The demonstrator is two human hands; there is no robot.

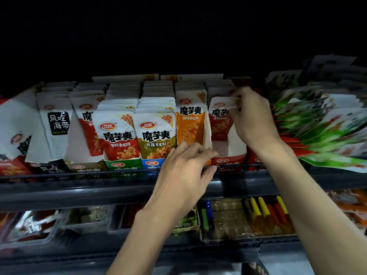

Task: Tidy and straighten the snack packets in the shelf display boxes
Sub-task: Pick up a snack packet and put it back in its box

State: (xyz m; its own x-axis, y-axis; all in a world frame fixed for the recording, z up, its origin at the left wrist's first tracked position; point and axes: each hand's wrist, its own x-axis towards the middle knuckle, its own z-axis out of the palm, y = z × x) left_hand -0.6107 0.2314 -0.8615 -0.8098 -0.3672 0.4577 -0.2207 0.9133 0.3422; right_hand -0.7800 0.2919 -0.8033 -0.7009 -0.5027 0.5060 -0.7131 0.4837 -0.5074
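Observation:
Several cardboard display boxes stand side by side on the top shelf, each packed with upright snack packets. My right hand (pixel 252 116) pinches the top of a red-and-white packet (pixel 219 120) in the red box (pixel 228 160) at the right, whose front half holds nothing. My left hand (pixel 186 165) is at the front of the orange box, with curled fingers on its front lip by the shelf rail. An orange packet (pixel 190 122) stands upright just behind it. A red packet (pixel 119 135) and an olive packet (pixel 155 135) fill the green and blue boxes to the left.
A black wire rail (pixel 79 173) runs along the shelf front. Green-and-red packets (pixel 317 132) lie fanned out at the right. A black-labelled seaweed packet (pixel 57 124) leans at the left. The shelf below holds trays of wrapped snacks and yellow-capped sticks (pixel 264 211).

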